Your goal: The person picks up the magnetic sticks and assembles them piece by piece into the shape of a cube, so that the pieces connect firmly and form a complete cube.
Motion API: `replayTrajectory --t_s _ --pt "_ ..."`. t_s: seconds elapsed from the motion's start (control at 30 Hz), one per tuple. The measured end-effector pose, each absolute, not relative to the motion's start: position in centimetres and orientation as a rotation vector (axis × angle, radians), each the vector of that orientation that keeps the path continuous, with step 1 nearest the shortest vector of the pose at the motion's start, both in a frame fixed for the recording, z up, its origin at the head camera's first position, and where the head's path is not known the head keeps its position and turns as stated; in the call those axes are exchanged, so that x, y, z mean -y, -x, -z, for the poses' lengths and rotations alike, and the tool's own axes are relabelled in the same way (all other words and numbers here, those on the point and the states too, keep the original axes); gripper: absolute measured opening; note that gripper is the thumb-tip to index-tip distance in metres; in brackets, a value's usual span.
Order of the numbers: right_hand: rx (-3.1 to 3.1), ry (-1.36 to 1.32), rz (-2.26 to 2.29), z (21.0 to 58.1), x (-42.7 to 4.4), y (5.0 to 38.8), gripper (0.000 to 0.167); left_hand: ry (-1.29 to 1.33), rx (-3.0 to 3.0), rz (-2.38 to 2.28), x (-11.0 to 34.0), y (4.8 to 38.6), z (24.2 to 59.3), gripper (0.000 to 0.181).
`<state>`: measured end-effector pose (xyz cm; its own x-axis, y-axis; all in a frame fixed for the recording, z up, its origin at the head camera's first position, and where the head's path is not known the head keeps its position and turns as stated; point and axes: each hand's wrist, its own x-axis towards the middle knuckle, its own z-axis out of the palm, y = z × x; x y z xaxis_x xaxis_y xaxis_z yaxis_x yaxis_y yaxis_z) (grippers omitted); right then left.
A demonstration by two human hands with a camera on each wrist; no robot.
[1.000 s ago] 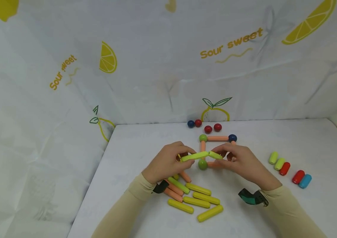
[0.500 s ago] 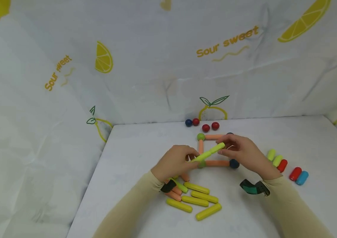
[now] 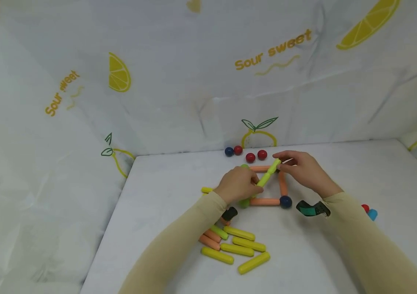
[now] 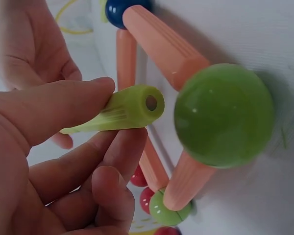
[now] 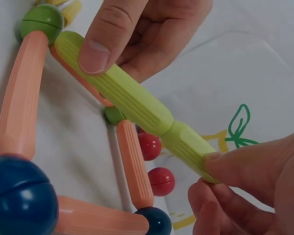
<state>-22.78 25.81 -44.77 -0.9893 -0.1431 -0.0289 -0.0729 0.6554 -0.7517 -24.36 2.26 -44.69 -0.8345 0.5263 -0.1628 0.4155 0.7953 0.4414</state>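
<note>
Lime green shows between the fingers: the left hand (image 3: pixel 238 184) pinches a long ribbed lime-green rod (image 5: pixel 132 104) between thumb and fingertips, while the right hand (image 3: pixel 302 169) pinches a short ribbed lime-green rod (image 5: pixel 188 147) near its outer end. The two meet end to end in one slanting line, held up over a square frame (image 3: pixel 265 201); whether they are locked or merely touching, I cannot quite tell. A small grey disc (image 4: pixel 151 102) shows in the long rod's free end, apart from a glossy green ball (image 4: pixel 224 115) at the frame's near left corner. A second green ball (image 4: pixel 169 208) marks the far left corner, and glossy dark blue balls (image 5: pixel 19 196) mark the right ones. Ribbed salmon-orange rods (image 5: pixel 23 93) run between these corners. Beyond the frame lie three red balls (image 3: pixel 250 157) and a loose blue ball (image 3: pixel 229 152). Nearer the person, smooth yellow rods (image 3: pixel 248 244) lie beside loose salmon-orange rods (image 3: pixel 209 242). Past the right sleeve (image 3: pixel 371 237), a blue capsule (image 3: pixel 372 214) rests on the white table (image 3: pixel 315 249).
</note>
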Motion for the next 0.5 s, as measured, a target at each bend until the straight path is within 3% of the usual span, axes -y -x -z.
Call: replayTrajectory --t_s 0.5 --pt "-2.854 0.128 1.119 46.1 -25.8 23.1 0.03 -0.721 -2.722 -0.46 -2.4 24.6 45.8 0.019"
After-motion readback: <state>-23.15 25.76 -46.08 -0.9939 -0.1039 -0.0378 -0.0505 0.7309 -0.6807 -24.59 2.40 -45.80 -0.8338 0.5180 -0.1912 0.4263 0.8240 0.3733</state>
